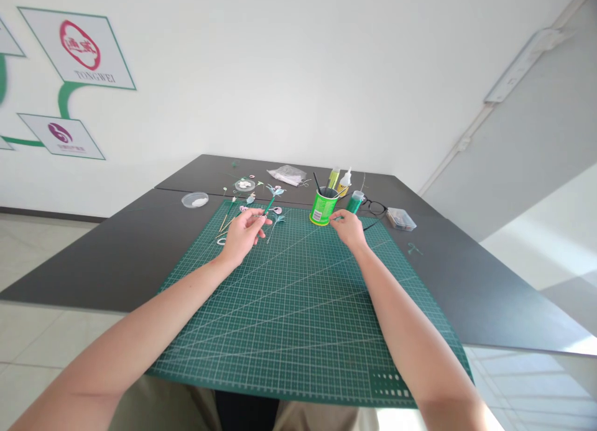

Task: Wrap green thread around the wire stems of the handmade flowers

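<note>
My left hand (pixel 243 233) is closed around the green stem of a small handmade flower (pixel 275 193) with pale blue petals, which tilts up past my fingertips. My right hand (pixel 349 229) is beside a bright green can (pixel 323 207), thumb and fingers pinched together; whatever they hold, if anything, is too small to make out. Dark and light sticks stand in the can. Under both hands lies a green gridded cutting mat (pixel 298 306). A second pale blue flower piece (pixel 278 219) rests on the mat just right of my left hand.
Left of my left hand lie thin sticks with small petal pieces (pixel 227 214). Behind are shallow clear dishes (pixel 194 199) and a plastic bag (pixel 286 175). Near the can stand a glue bottle (pixel 345 181) and a green bottle (pixel 355 201); glasses (pixel 375 207) and a clear box (pixel 401 219) lie right.
</note>
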The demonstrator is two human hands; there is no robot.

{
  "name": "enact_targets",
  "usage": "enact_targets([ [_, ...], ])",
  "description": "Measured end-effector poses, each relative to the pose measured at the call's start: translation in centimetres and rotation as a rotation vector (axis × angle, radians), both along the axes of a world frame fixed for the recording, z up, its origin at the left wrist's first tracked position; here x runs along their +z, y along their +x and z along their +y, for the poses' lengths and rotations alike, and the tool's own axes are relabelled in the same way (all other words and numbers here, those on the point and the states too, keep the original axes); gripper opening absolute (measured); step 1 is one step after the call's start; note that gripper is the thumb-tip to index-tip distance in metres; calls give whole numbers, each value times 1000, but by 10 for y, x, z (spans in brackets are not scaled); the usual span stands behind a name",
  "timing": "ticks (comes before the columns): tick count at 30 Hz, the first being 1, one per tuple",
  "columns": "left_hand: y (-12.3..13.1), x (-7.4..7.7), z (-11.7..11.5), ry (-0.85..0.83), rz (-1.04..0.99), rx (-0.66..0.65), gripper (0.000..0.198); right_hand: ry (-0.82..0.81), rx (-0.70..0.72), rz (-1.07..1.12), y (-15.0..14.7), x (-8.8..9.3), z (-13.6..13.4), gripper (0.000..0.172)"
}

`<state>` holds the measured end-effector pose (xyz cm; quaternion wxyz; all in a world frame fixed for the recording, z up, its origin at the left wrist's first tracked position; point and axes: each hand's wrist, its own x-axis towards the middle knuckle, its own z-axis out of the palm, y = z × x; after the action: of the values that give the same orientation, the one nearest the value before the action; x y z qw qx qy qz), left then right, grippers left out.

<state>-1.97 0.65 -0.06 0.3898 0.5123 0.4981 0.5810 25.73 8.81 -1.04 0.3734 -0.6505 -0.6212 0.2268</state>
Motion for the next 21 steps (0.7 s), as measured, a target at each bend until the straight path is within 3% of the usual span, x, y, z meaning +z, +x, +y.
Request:
enact_targets([
  [6,-4,2,3,-4,-21,28,32,41,-29,-54,9,-2,4,19],
  [12,-5,-6,8,-6,9,5,31,134,-7,-61,2,-1,1,21],
  [17,-2,-8,7,-44,37,-41,27,228,114,-9,-22,-4,-7,23],
  [21,3,-7,4,-78,58,-91,29,278,314,72,-39,-11,-16,23],
])
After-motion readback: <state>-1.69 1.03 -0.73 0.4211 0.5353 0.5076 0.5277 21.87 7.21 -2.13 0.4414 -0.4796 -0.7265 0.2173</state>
